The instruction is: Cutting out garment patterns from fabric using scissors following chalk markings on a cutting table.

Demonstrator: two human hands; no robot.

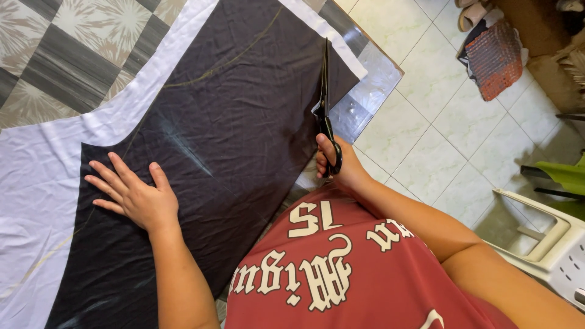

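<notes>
A large piece of dark fabric [231,134] lies flat on a table, over a white cloth [36,158]. My left hand [135,196] rests palm down on the dark fabric near its left edge, fingers spread. My right hand [336,163] grips the black handles of long scissors [323,91]. The blades point away from me along the right edge of the dark fabric. Faint chalk lines curve across the fabric.
A patterned tablecloth [73,55] covers the table at the far left. The table's glass corner [372,85] juts over a tiled floor [439,122]. A white plastic stool [548,244] stands at the right, and an orange mesh bag [495,58] lies on the floor.
</notes>
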